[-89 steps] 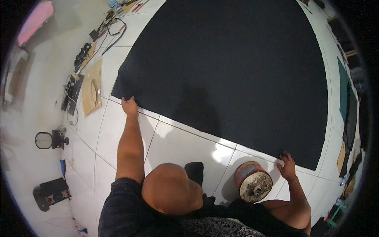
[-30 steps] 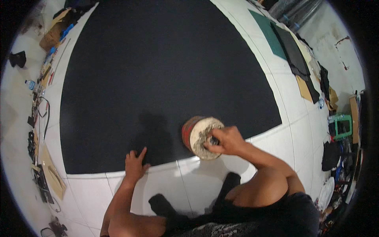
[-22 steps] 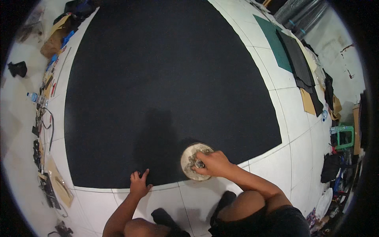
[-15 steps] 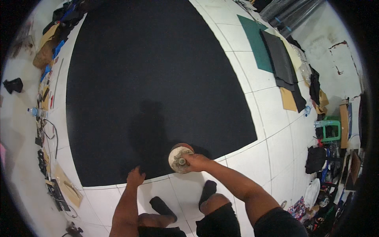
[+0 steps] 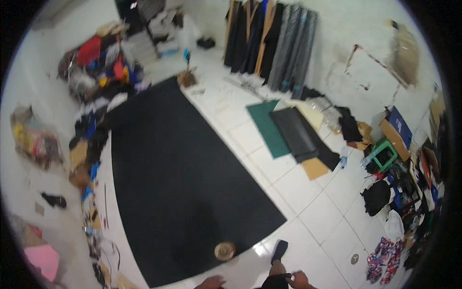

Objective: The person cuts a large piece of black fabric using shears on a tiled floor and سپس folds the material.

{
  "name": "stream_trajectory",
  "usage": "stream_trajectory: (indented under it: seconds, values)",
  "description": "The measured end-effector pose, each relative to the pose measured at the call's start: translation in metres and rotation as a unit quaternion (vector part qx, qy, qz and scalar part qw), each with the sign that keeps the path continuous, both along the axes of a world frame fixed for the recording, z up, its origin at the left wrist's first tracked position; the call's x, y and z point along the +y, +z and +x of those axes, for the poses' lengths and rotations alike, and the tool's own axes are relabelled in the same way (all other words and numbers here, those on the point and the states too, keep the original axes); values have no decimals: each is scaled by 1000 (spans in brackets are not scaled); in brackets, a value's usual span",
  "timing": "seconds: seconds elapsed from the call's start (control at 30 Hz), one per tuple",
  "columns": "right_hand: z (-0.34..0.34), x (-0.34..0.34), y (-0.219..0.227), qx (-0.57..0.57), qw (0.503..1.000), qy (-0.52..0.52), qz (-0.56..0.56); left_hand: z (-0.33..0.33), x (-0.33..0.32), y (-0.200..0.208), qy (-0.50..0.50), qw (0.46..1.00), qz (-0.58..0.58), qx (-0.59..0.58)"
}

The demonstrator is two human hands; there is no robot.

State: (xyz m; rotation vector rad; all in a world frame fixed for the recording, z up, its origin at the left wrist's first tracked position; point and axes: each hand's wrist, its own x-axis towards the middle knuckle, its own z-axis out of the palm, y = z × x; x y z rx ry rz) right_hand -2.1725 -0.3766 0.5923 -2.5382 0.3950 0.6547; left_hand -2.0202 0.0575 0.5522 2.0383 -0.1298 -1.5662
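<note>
A large black sheet (image 5: 187, 178), which looks like fabric, lies spread over the white tiled floor. On its near edge rests a round, tan, disc-shaped thing (image 5: 224, 251), apart from both hands. My left hand (image 5: 211, 282) is at the lower edge, partly cut off, just short of the sheet; its fingers look loose and hold nothing visible. Over at my thigh, my right hand (image 5: 299, 280) has its fingertips pinched on the black shorts (image 5: 275, 281). Motion blur softens both hands.
Green sheet (image 5: 267, 127) and dark folded pieces (image 5: 297, 132) lie to the right. Fabric rolls (image 5: 288, 48) lean on the far wall. A green stool (image 5: 384, 155) and clutter stand at right; piled bags (image 5: 103, 67) fill the far left. Tools line the left wall.
The view has risen and tilted up, showing the far wall. My right hand has let go of the round thing and moved to my shorts. My left hand has come off the sheet's edge.
</note>
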Motion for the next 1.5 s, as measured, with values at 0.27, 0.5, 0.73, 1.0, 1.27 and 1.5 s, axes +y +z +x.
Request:
stream_trajectory:
  seconds: [0.27, 0.5, 0.73, 1.0, 1.27, 1.5]
  values:
    - [-64, -200, -23, 190, 962, -186, 69, 74, -19, 132, 184, 958, 186, -113]
    - [120, -409, -16, 75, 952, -294, -43, 144, -126, 78, 296, 955, 7, -27]
    - [375, -444, -1, -44, 937, -338, 78, 280, -217, 112, 260, 958, 120, -29]
    - [493, -462, 16, 130, 913, -343, 178, 505, -284, 117, 288, 949, 99, -83]
    - [706, -493, 12, 178, 909, -341, 161, 891, -410, 177, 431, 858, -49, -276]
    - [943, -555, -18, 237, 940, -220, 106, 978, -380, 88, 437, 872, 115, -190]
